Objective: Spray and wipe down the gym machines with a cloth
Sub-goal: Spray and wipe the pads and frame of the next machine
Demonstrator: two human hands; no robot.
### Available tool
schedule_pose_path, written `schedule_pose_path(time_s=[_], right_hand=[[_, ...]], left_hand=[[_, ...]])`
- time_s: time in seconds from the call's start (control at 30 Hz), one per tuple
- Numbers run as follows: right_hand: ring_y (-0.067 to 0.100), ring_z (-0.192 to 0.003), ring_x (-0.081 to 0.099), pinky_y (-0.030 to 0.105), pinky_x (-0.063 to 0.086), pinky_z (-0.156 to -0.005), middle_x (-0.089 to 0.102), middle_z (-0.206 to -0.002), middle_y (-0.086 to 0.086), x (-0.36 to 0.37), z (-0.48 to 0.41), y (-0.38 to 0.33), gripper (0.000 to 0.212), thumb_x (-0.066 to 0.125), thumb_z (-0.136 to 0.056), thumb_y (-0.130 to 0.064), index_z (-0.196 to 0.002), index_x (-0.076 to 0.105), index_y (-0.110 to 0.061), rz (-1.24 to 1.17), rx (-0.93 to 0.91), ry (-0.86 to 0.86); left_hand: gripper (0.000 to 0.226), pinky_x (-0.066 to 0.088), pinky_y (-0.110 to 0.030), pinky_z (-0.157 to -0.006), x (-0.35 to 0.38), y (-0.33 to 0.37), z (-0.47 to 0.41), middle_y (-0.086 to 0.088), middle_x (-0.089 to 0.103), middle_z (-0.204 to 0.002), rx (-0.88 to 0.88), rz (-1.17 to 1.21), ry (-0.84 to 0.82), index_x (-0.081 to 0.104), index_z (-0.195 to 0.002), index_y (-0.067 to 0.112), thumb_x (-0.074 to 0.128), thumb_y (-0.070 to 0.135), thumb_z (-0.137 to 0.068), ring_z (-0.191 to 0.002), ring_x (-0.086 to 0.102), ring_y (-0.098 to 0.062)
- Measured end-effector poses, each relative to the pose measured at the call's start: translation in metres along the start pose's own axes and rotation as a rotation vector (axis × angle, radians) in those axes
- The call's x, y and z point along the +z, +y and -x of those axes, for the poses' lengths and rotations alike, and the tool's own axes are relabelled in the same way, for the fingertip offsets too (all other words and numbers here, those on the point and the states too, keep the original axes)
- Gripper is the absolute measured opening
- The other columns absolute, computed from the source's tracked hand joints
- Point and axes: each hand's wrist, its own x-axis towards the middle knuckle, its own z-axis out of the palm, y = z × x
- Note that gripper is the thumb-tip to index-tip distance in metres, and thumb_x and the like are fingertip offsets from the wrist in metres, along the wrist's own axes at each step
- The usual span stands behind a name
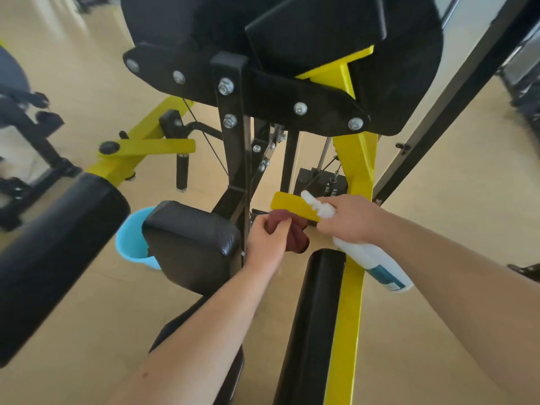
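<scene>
— Cloth (295, 238), the maroon one, low in the centre of the frame: which step is this?
— Wiping, I'd say. From the left: one blue bucket (131, 241) behind one seat pad (190, 238). Then the left hand (268, 244) bunches that single cloth just under the yellow lever (287, 204), and the right hand (350, 220) is wrapped round one white spray bottle (380, 264).
— Next?
— Probably a firm rub along the lever, with the bottle held clear.

A light blue bucket (131, 239) stands on the pale beige floor (438, 185), partly hidden from view.
</scene>
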Motion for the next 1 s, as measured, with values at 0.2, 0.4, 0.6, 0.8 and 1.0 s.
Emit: schedule_pose_path(time_s=[0.2,0.4,0.6,0.8,1.0], right_hand=[[0.015,-0.093,0.062,0.036,0.054,-0.083,0.067,-0.104,-0.007,-0.007,0.025,-0.015,0.044,0.067,-0.083,-0.040,-0.126,0.058,-0.044,-0.115,-0.086,0.068],[0.010,-0.085,0.062,0.035,0.055,-0.077,0.067,-0.093,-0.011,-0.021,0.024,-0.053,0.037,0.067,-0.083,-0.038,-0.120,0.061,-0.040,-0.118,-0.226,0.119],[0.014,-0.082,0.061,0.032,0.051,-0.070,0.063,-0.088,-0.010,-0.031,0.011,-0.112,0.024,0.066,-0.082,-0.039,-0.106,0.059,-0.039,-0.114,-0.286,0.162],[0.017,-0.097,0.062,0.034,0.052,-0.085,0.064,-0.109,-0.005,-0.029,-0.016,-0.179,0.053,0.067,-0.089,-0.037,-0.140,0.051,-0.041,-0.108,-0.292,0.119],[0.019,-0.101,0.061,0.043,0.055,-0.095,0.065,-0.115,-0.002,-0.017,-0.065,-0.234,0.053,0.065,-0.088,-0.042,-0.139,0.053,-0.037,0.032,-0.267,0.004]], left_hand=[[0.017,0.058,-0.049,-0.096,-0.019,0.053,0.011,-0.007,0.069,-0.111,-0.028,0.119,-0.035,0.060,-0.112,0.022,0.060,0.034,-0.100,-0.105,0.069,-0.023],[0.010,0.060,-0.049,-0.093,-0.056,0.107,0.020,-0.006,0.066,-0.110,0.061,0.162,0.006,0.059,-0.106,0.025,0.062,0.031,-0.099,-0.104,0.067,-0.022],[0.005,0.059,-0.050,-0.095,-0.121,0.138,0.007,-0.005,0.068,-0.100,0.106,0.164,0.080,0.062,-0.101,0.023,0.060,0.028,-0.101,-0.093,0.067,-0.017],[0.008,0.058,-0.044,-0.090,-0.192,0.144,-0.044,-0.003,0.072,-0.089,0.103,0.136,0.157,0.063,-0.095,0.024,0.060,0.032,-0.097,-0.086,0.069,-0.021],[0.015,0.056,-0.040,-0.082,-0.244,0.114,-0.102,-0.009,0.070,-0.085,0.004,0.160,0.159,0.066,-0.099,0.009,0.055,0.018,-0.102,-0.080,0.068,-0.025]])
